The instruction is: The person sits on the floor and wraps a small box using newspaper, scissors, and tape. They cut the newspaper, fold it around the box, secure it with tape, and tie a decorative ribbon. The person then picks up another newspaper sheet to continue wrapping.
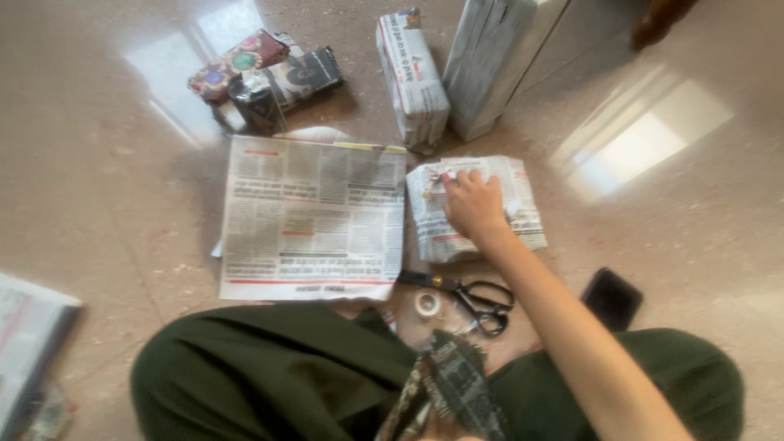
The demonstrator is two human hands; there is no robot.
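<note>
Newspaper-wrapped parcel (474,208) under flat right hand (472,204)

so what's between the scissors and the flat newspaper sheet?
Head view: a small roll of tape lies on the floor just left of the scissors, below the flat newspaper sheet. The right hand rests apart, on the newspaper-wrapped parcel.

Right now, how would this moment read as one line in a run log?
right hand: palm down on newspaper-wrapped parcel | left hand: out of view | flat newspaper sheet beside it | scissors, tape roll near knees
</note>
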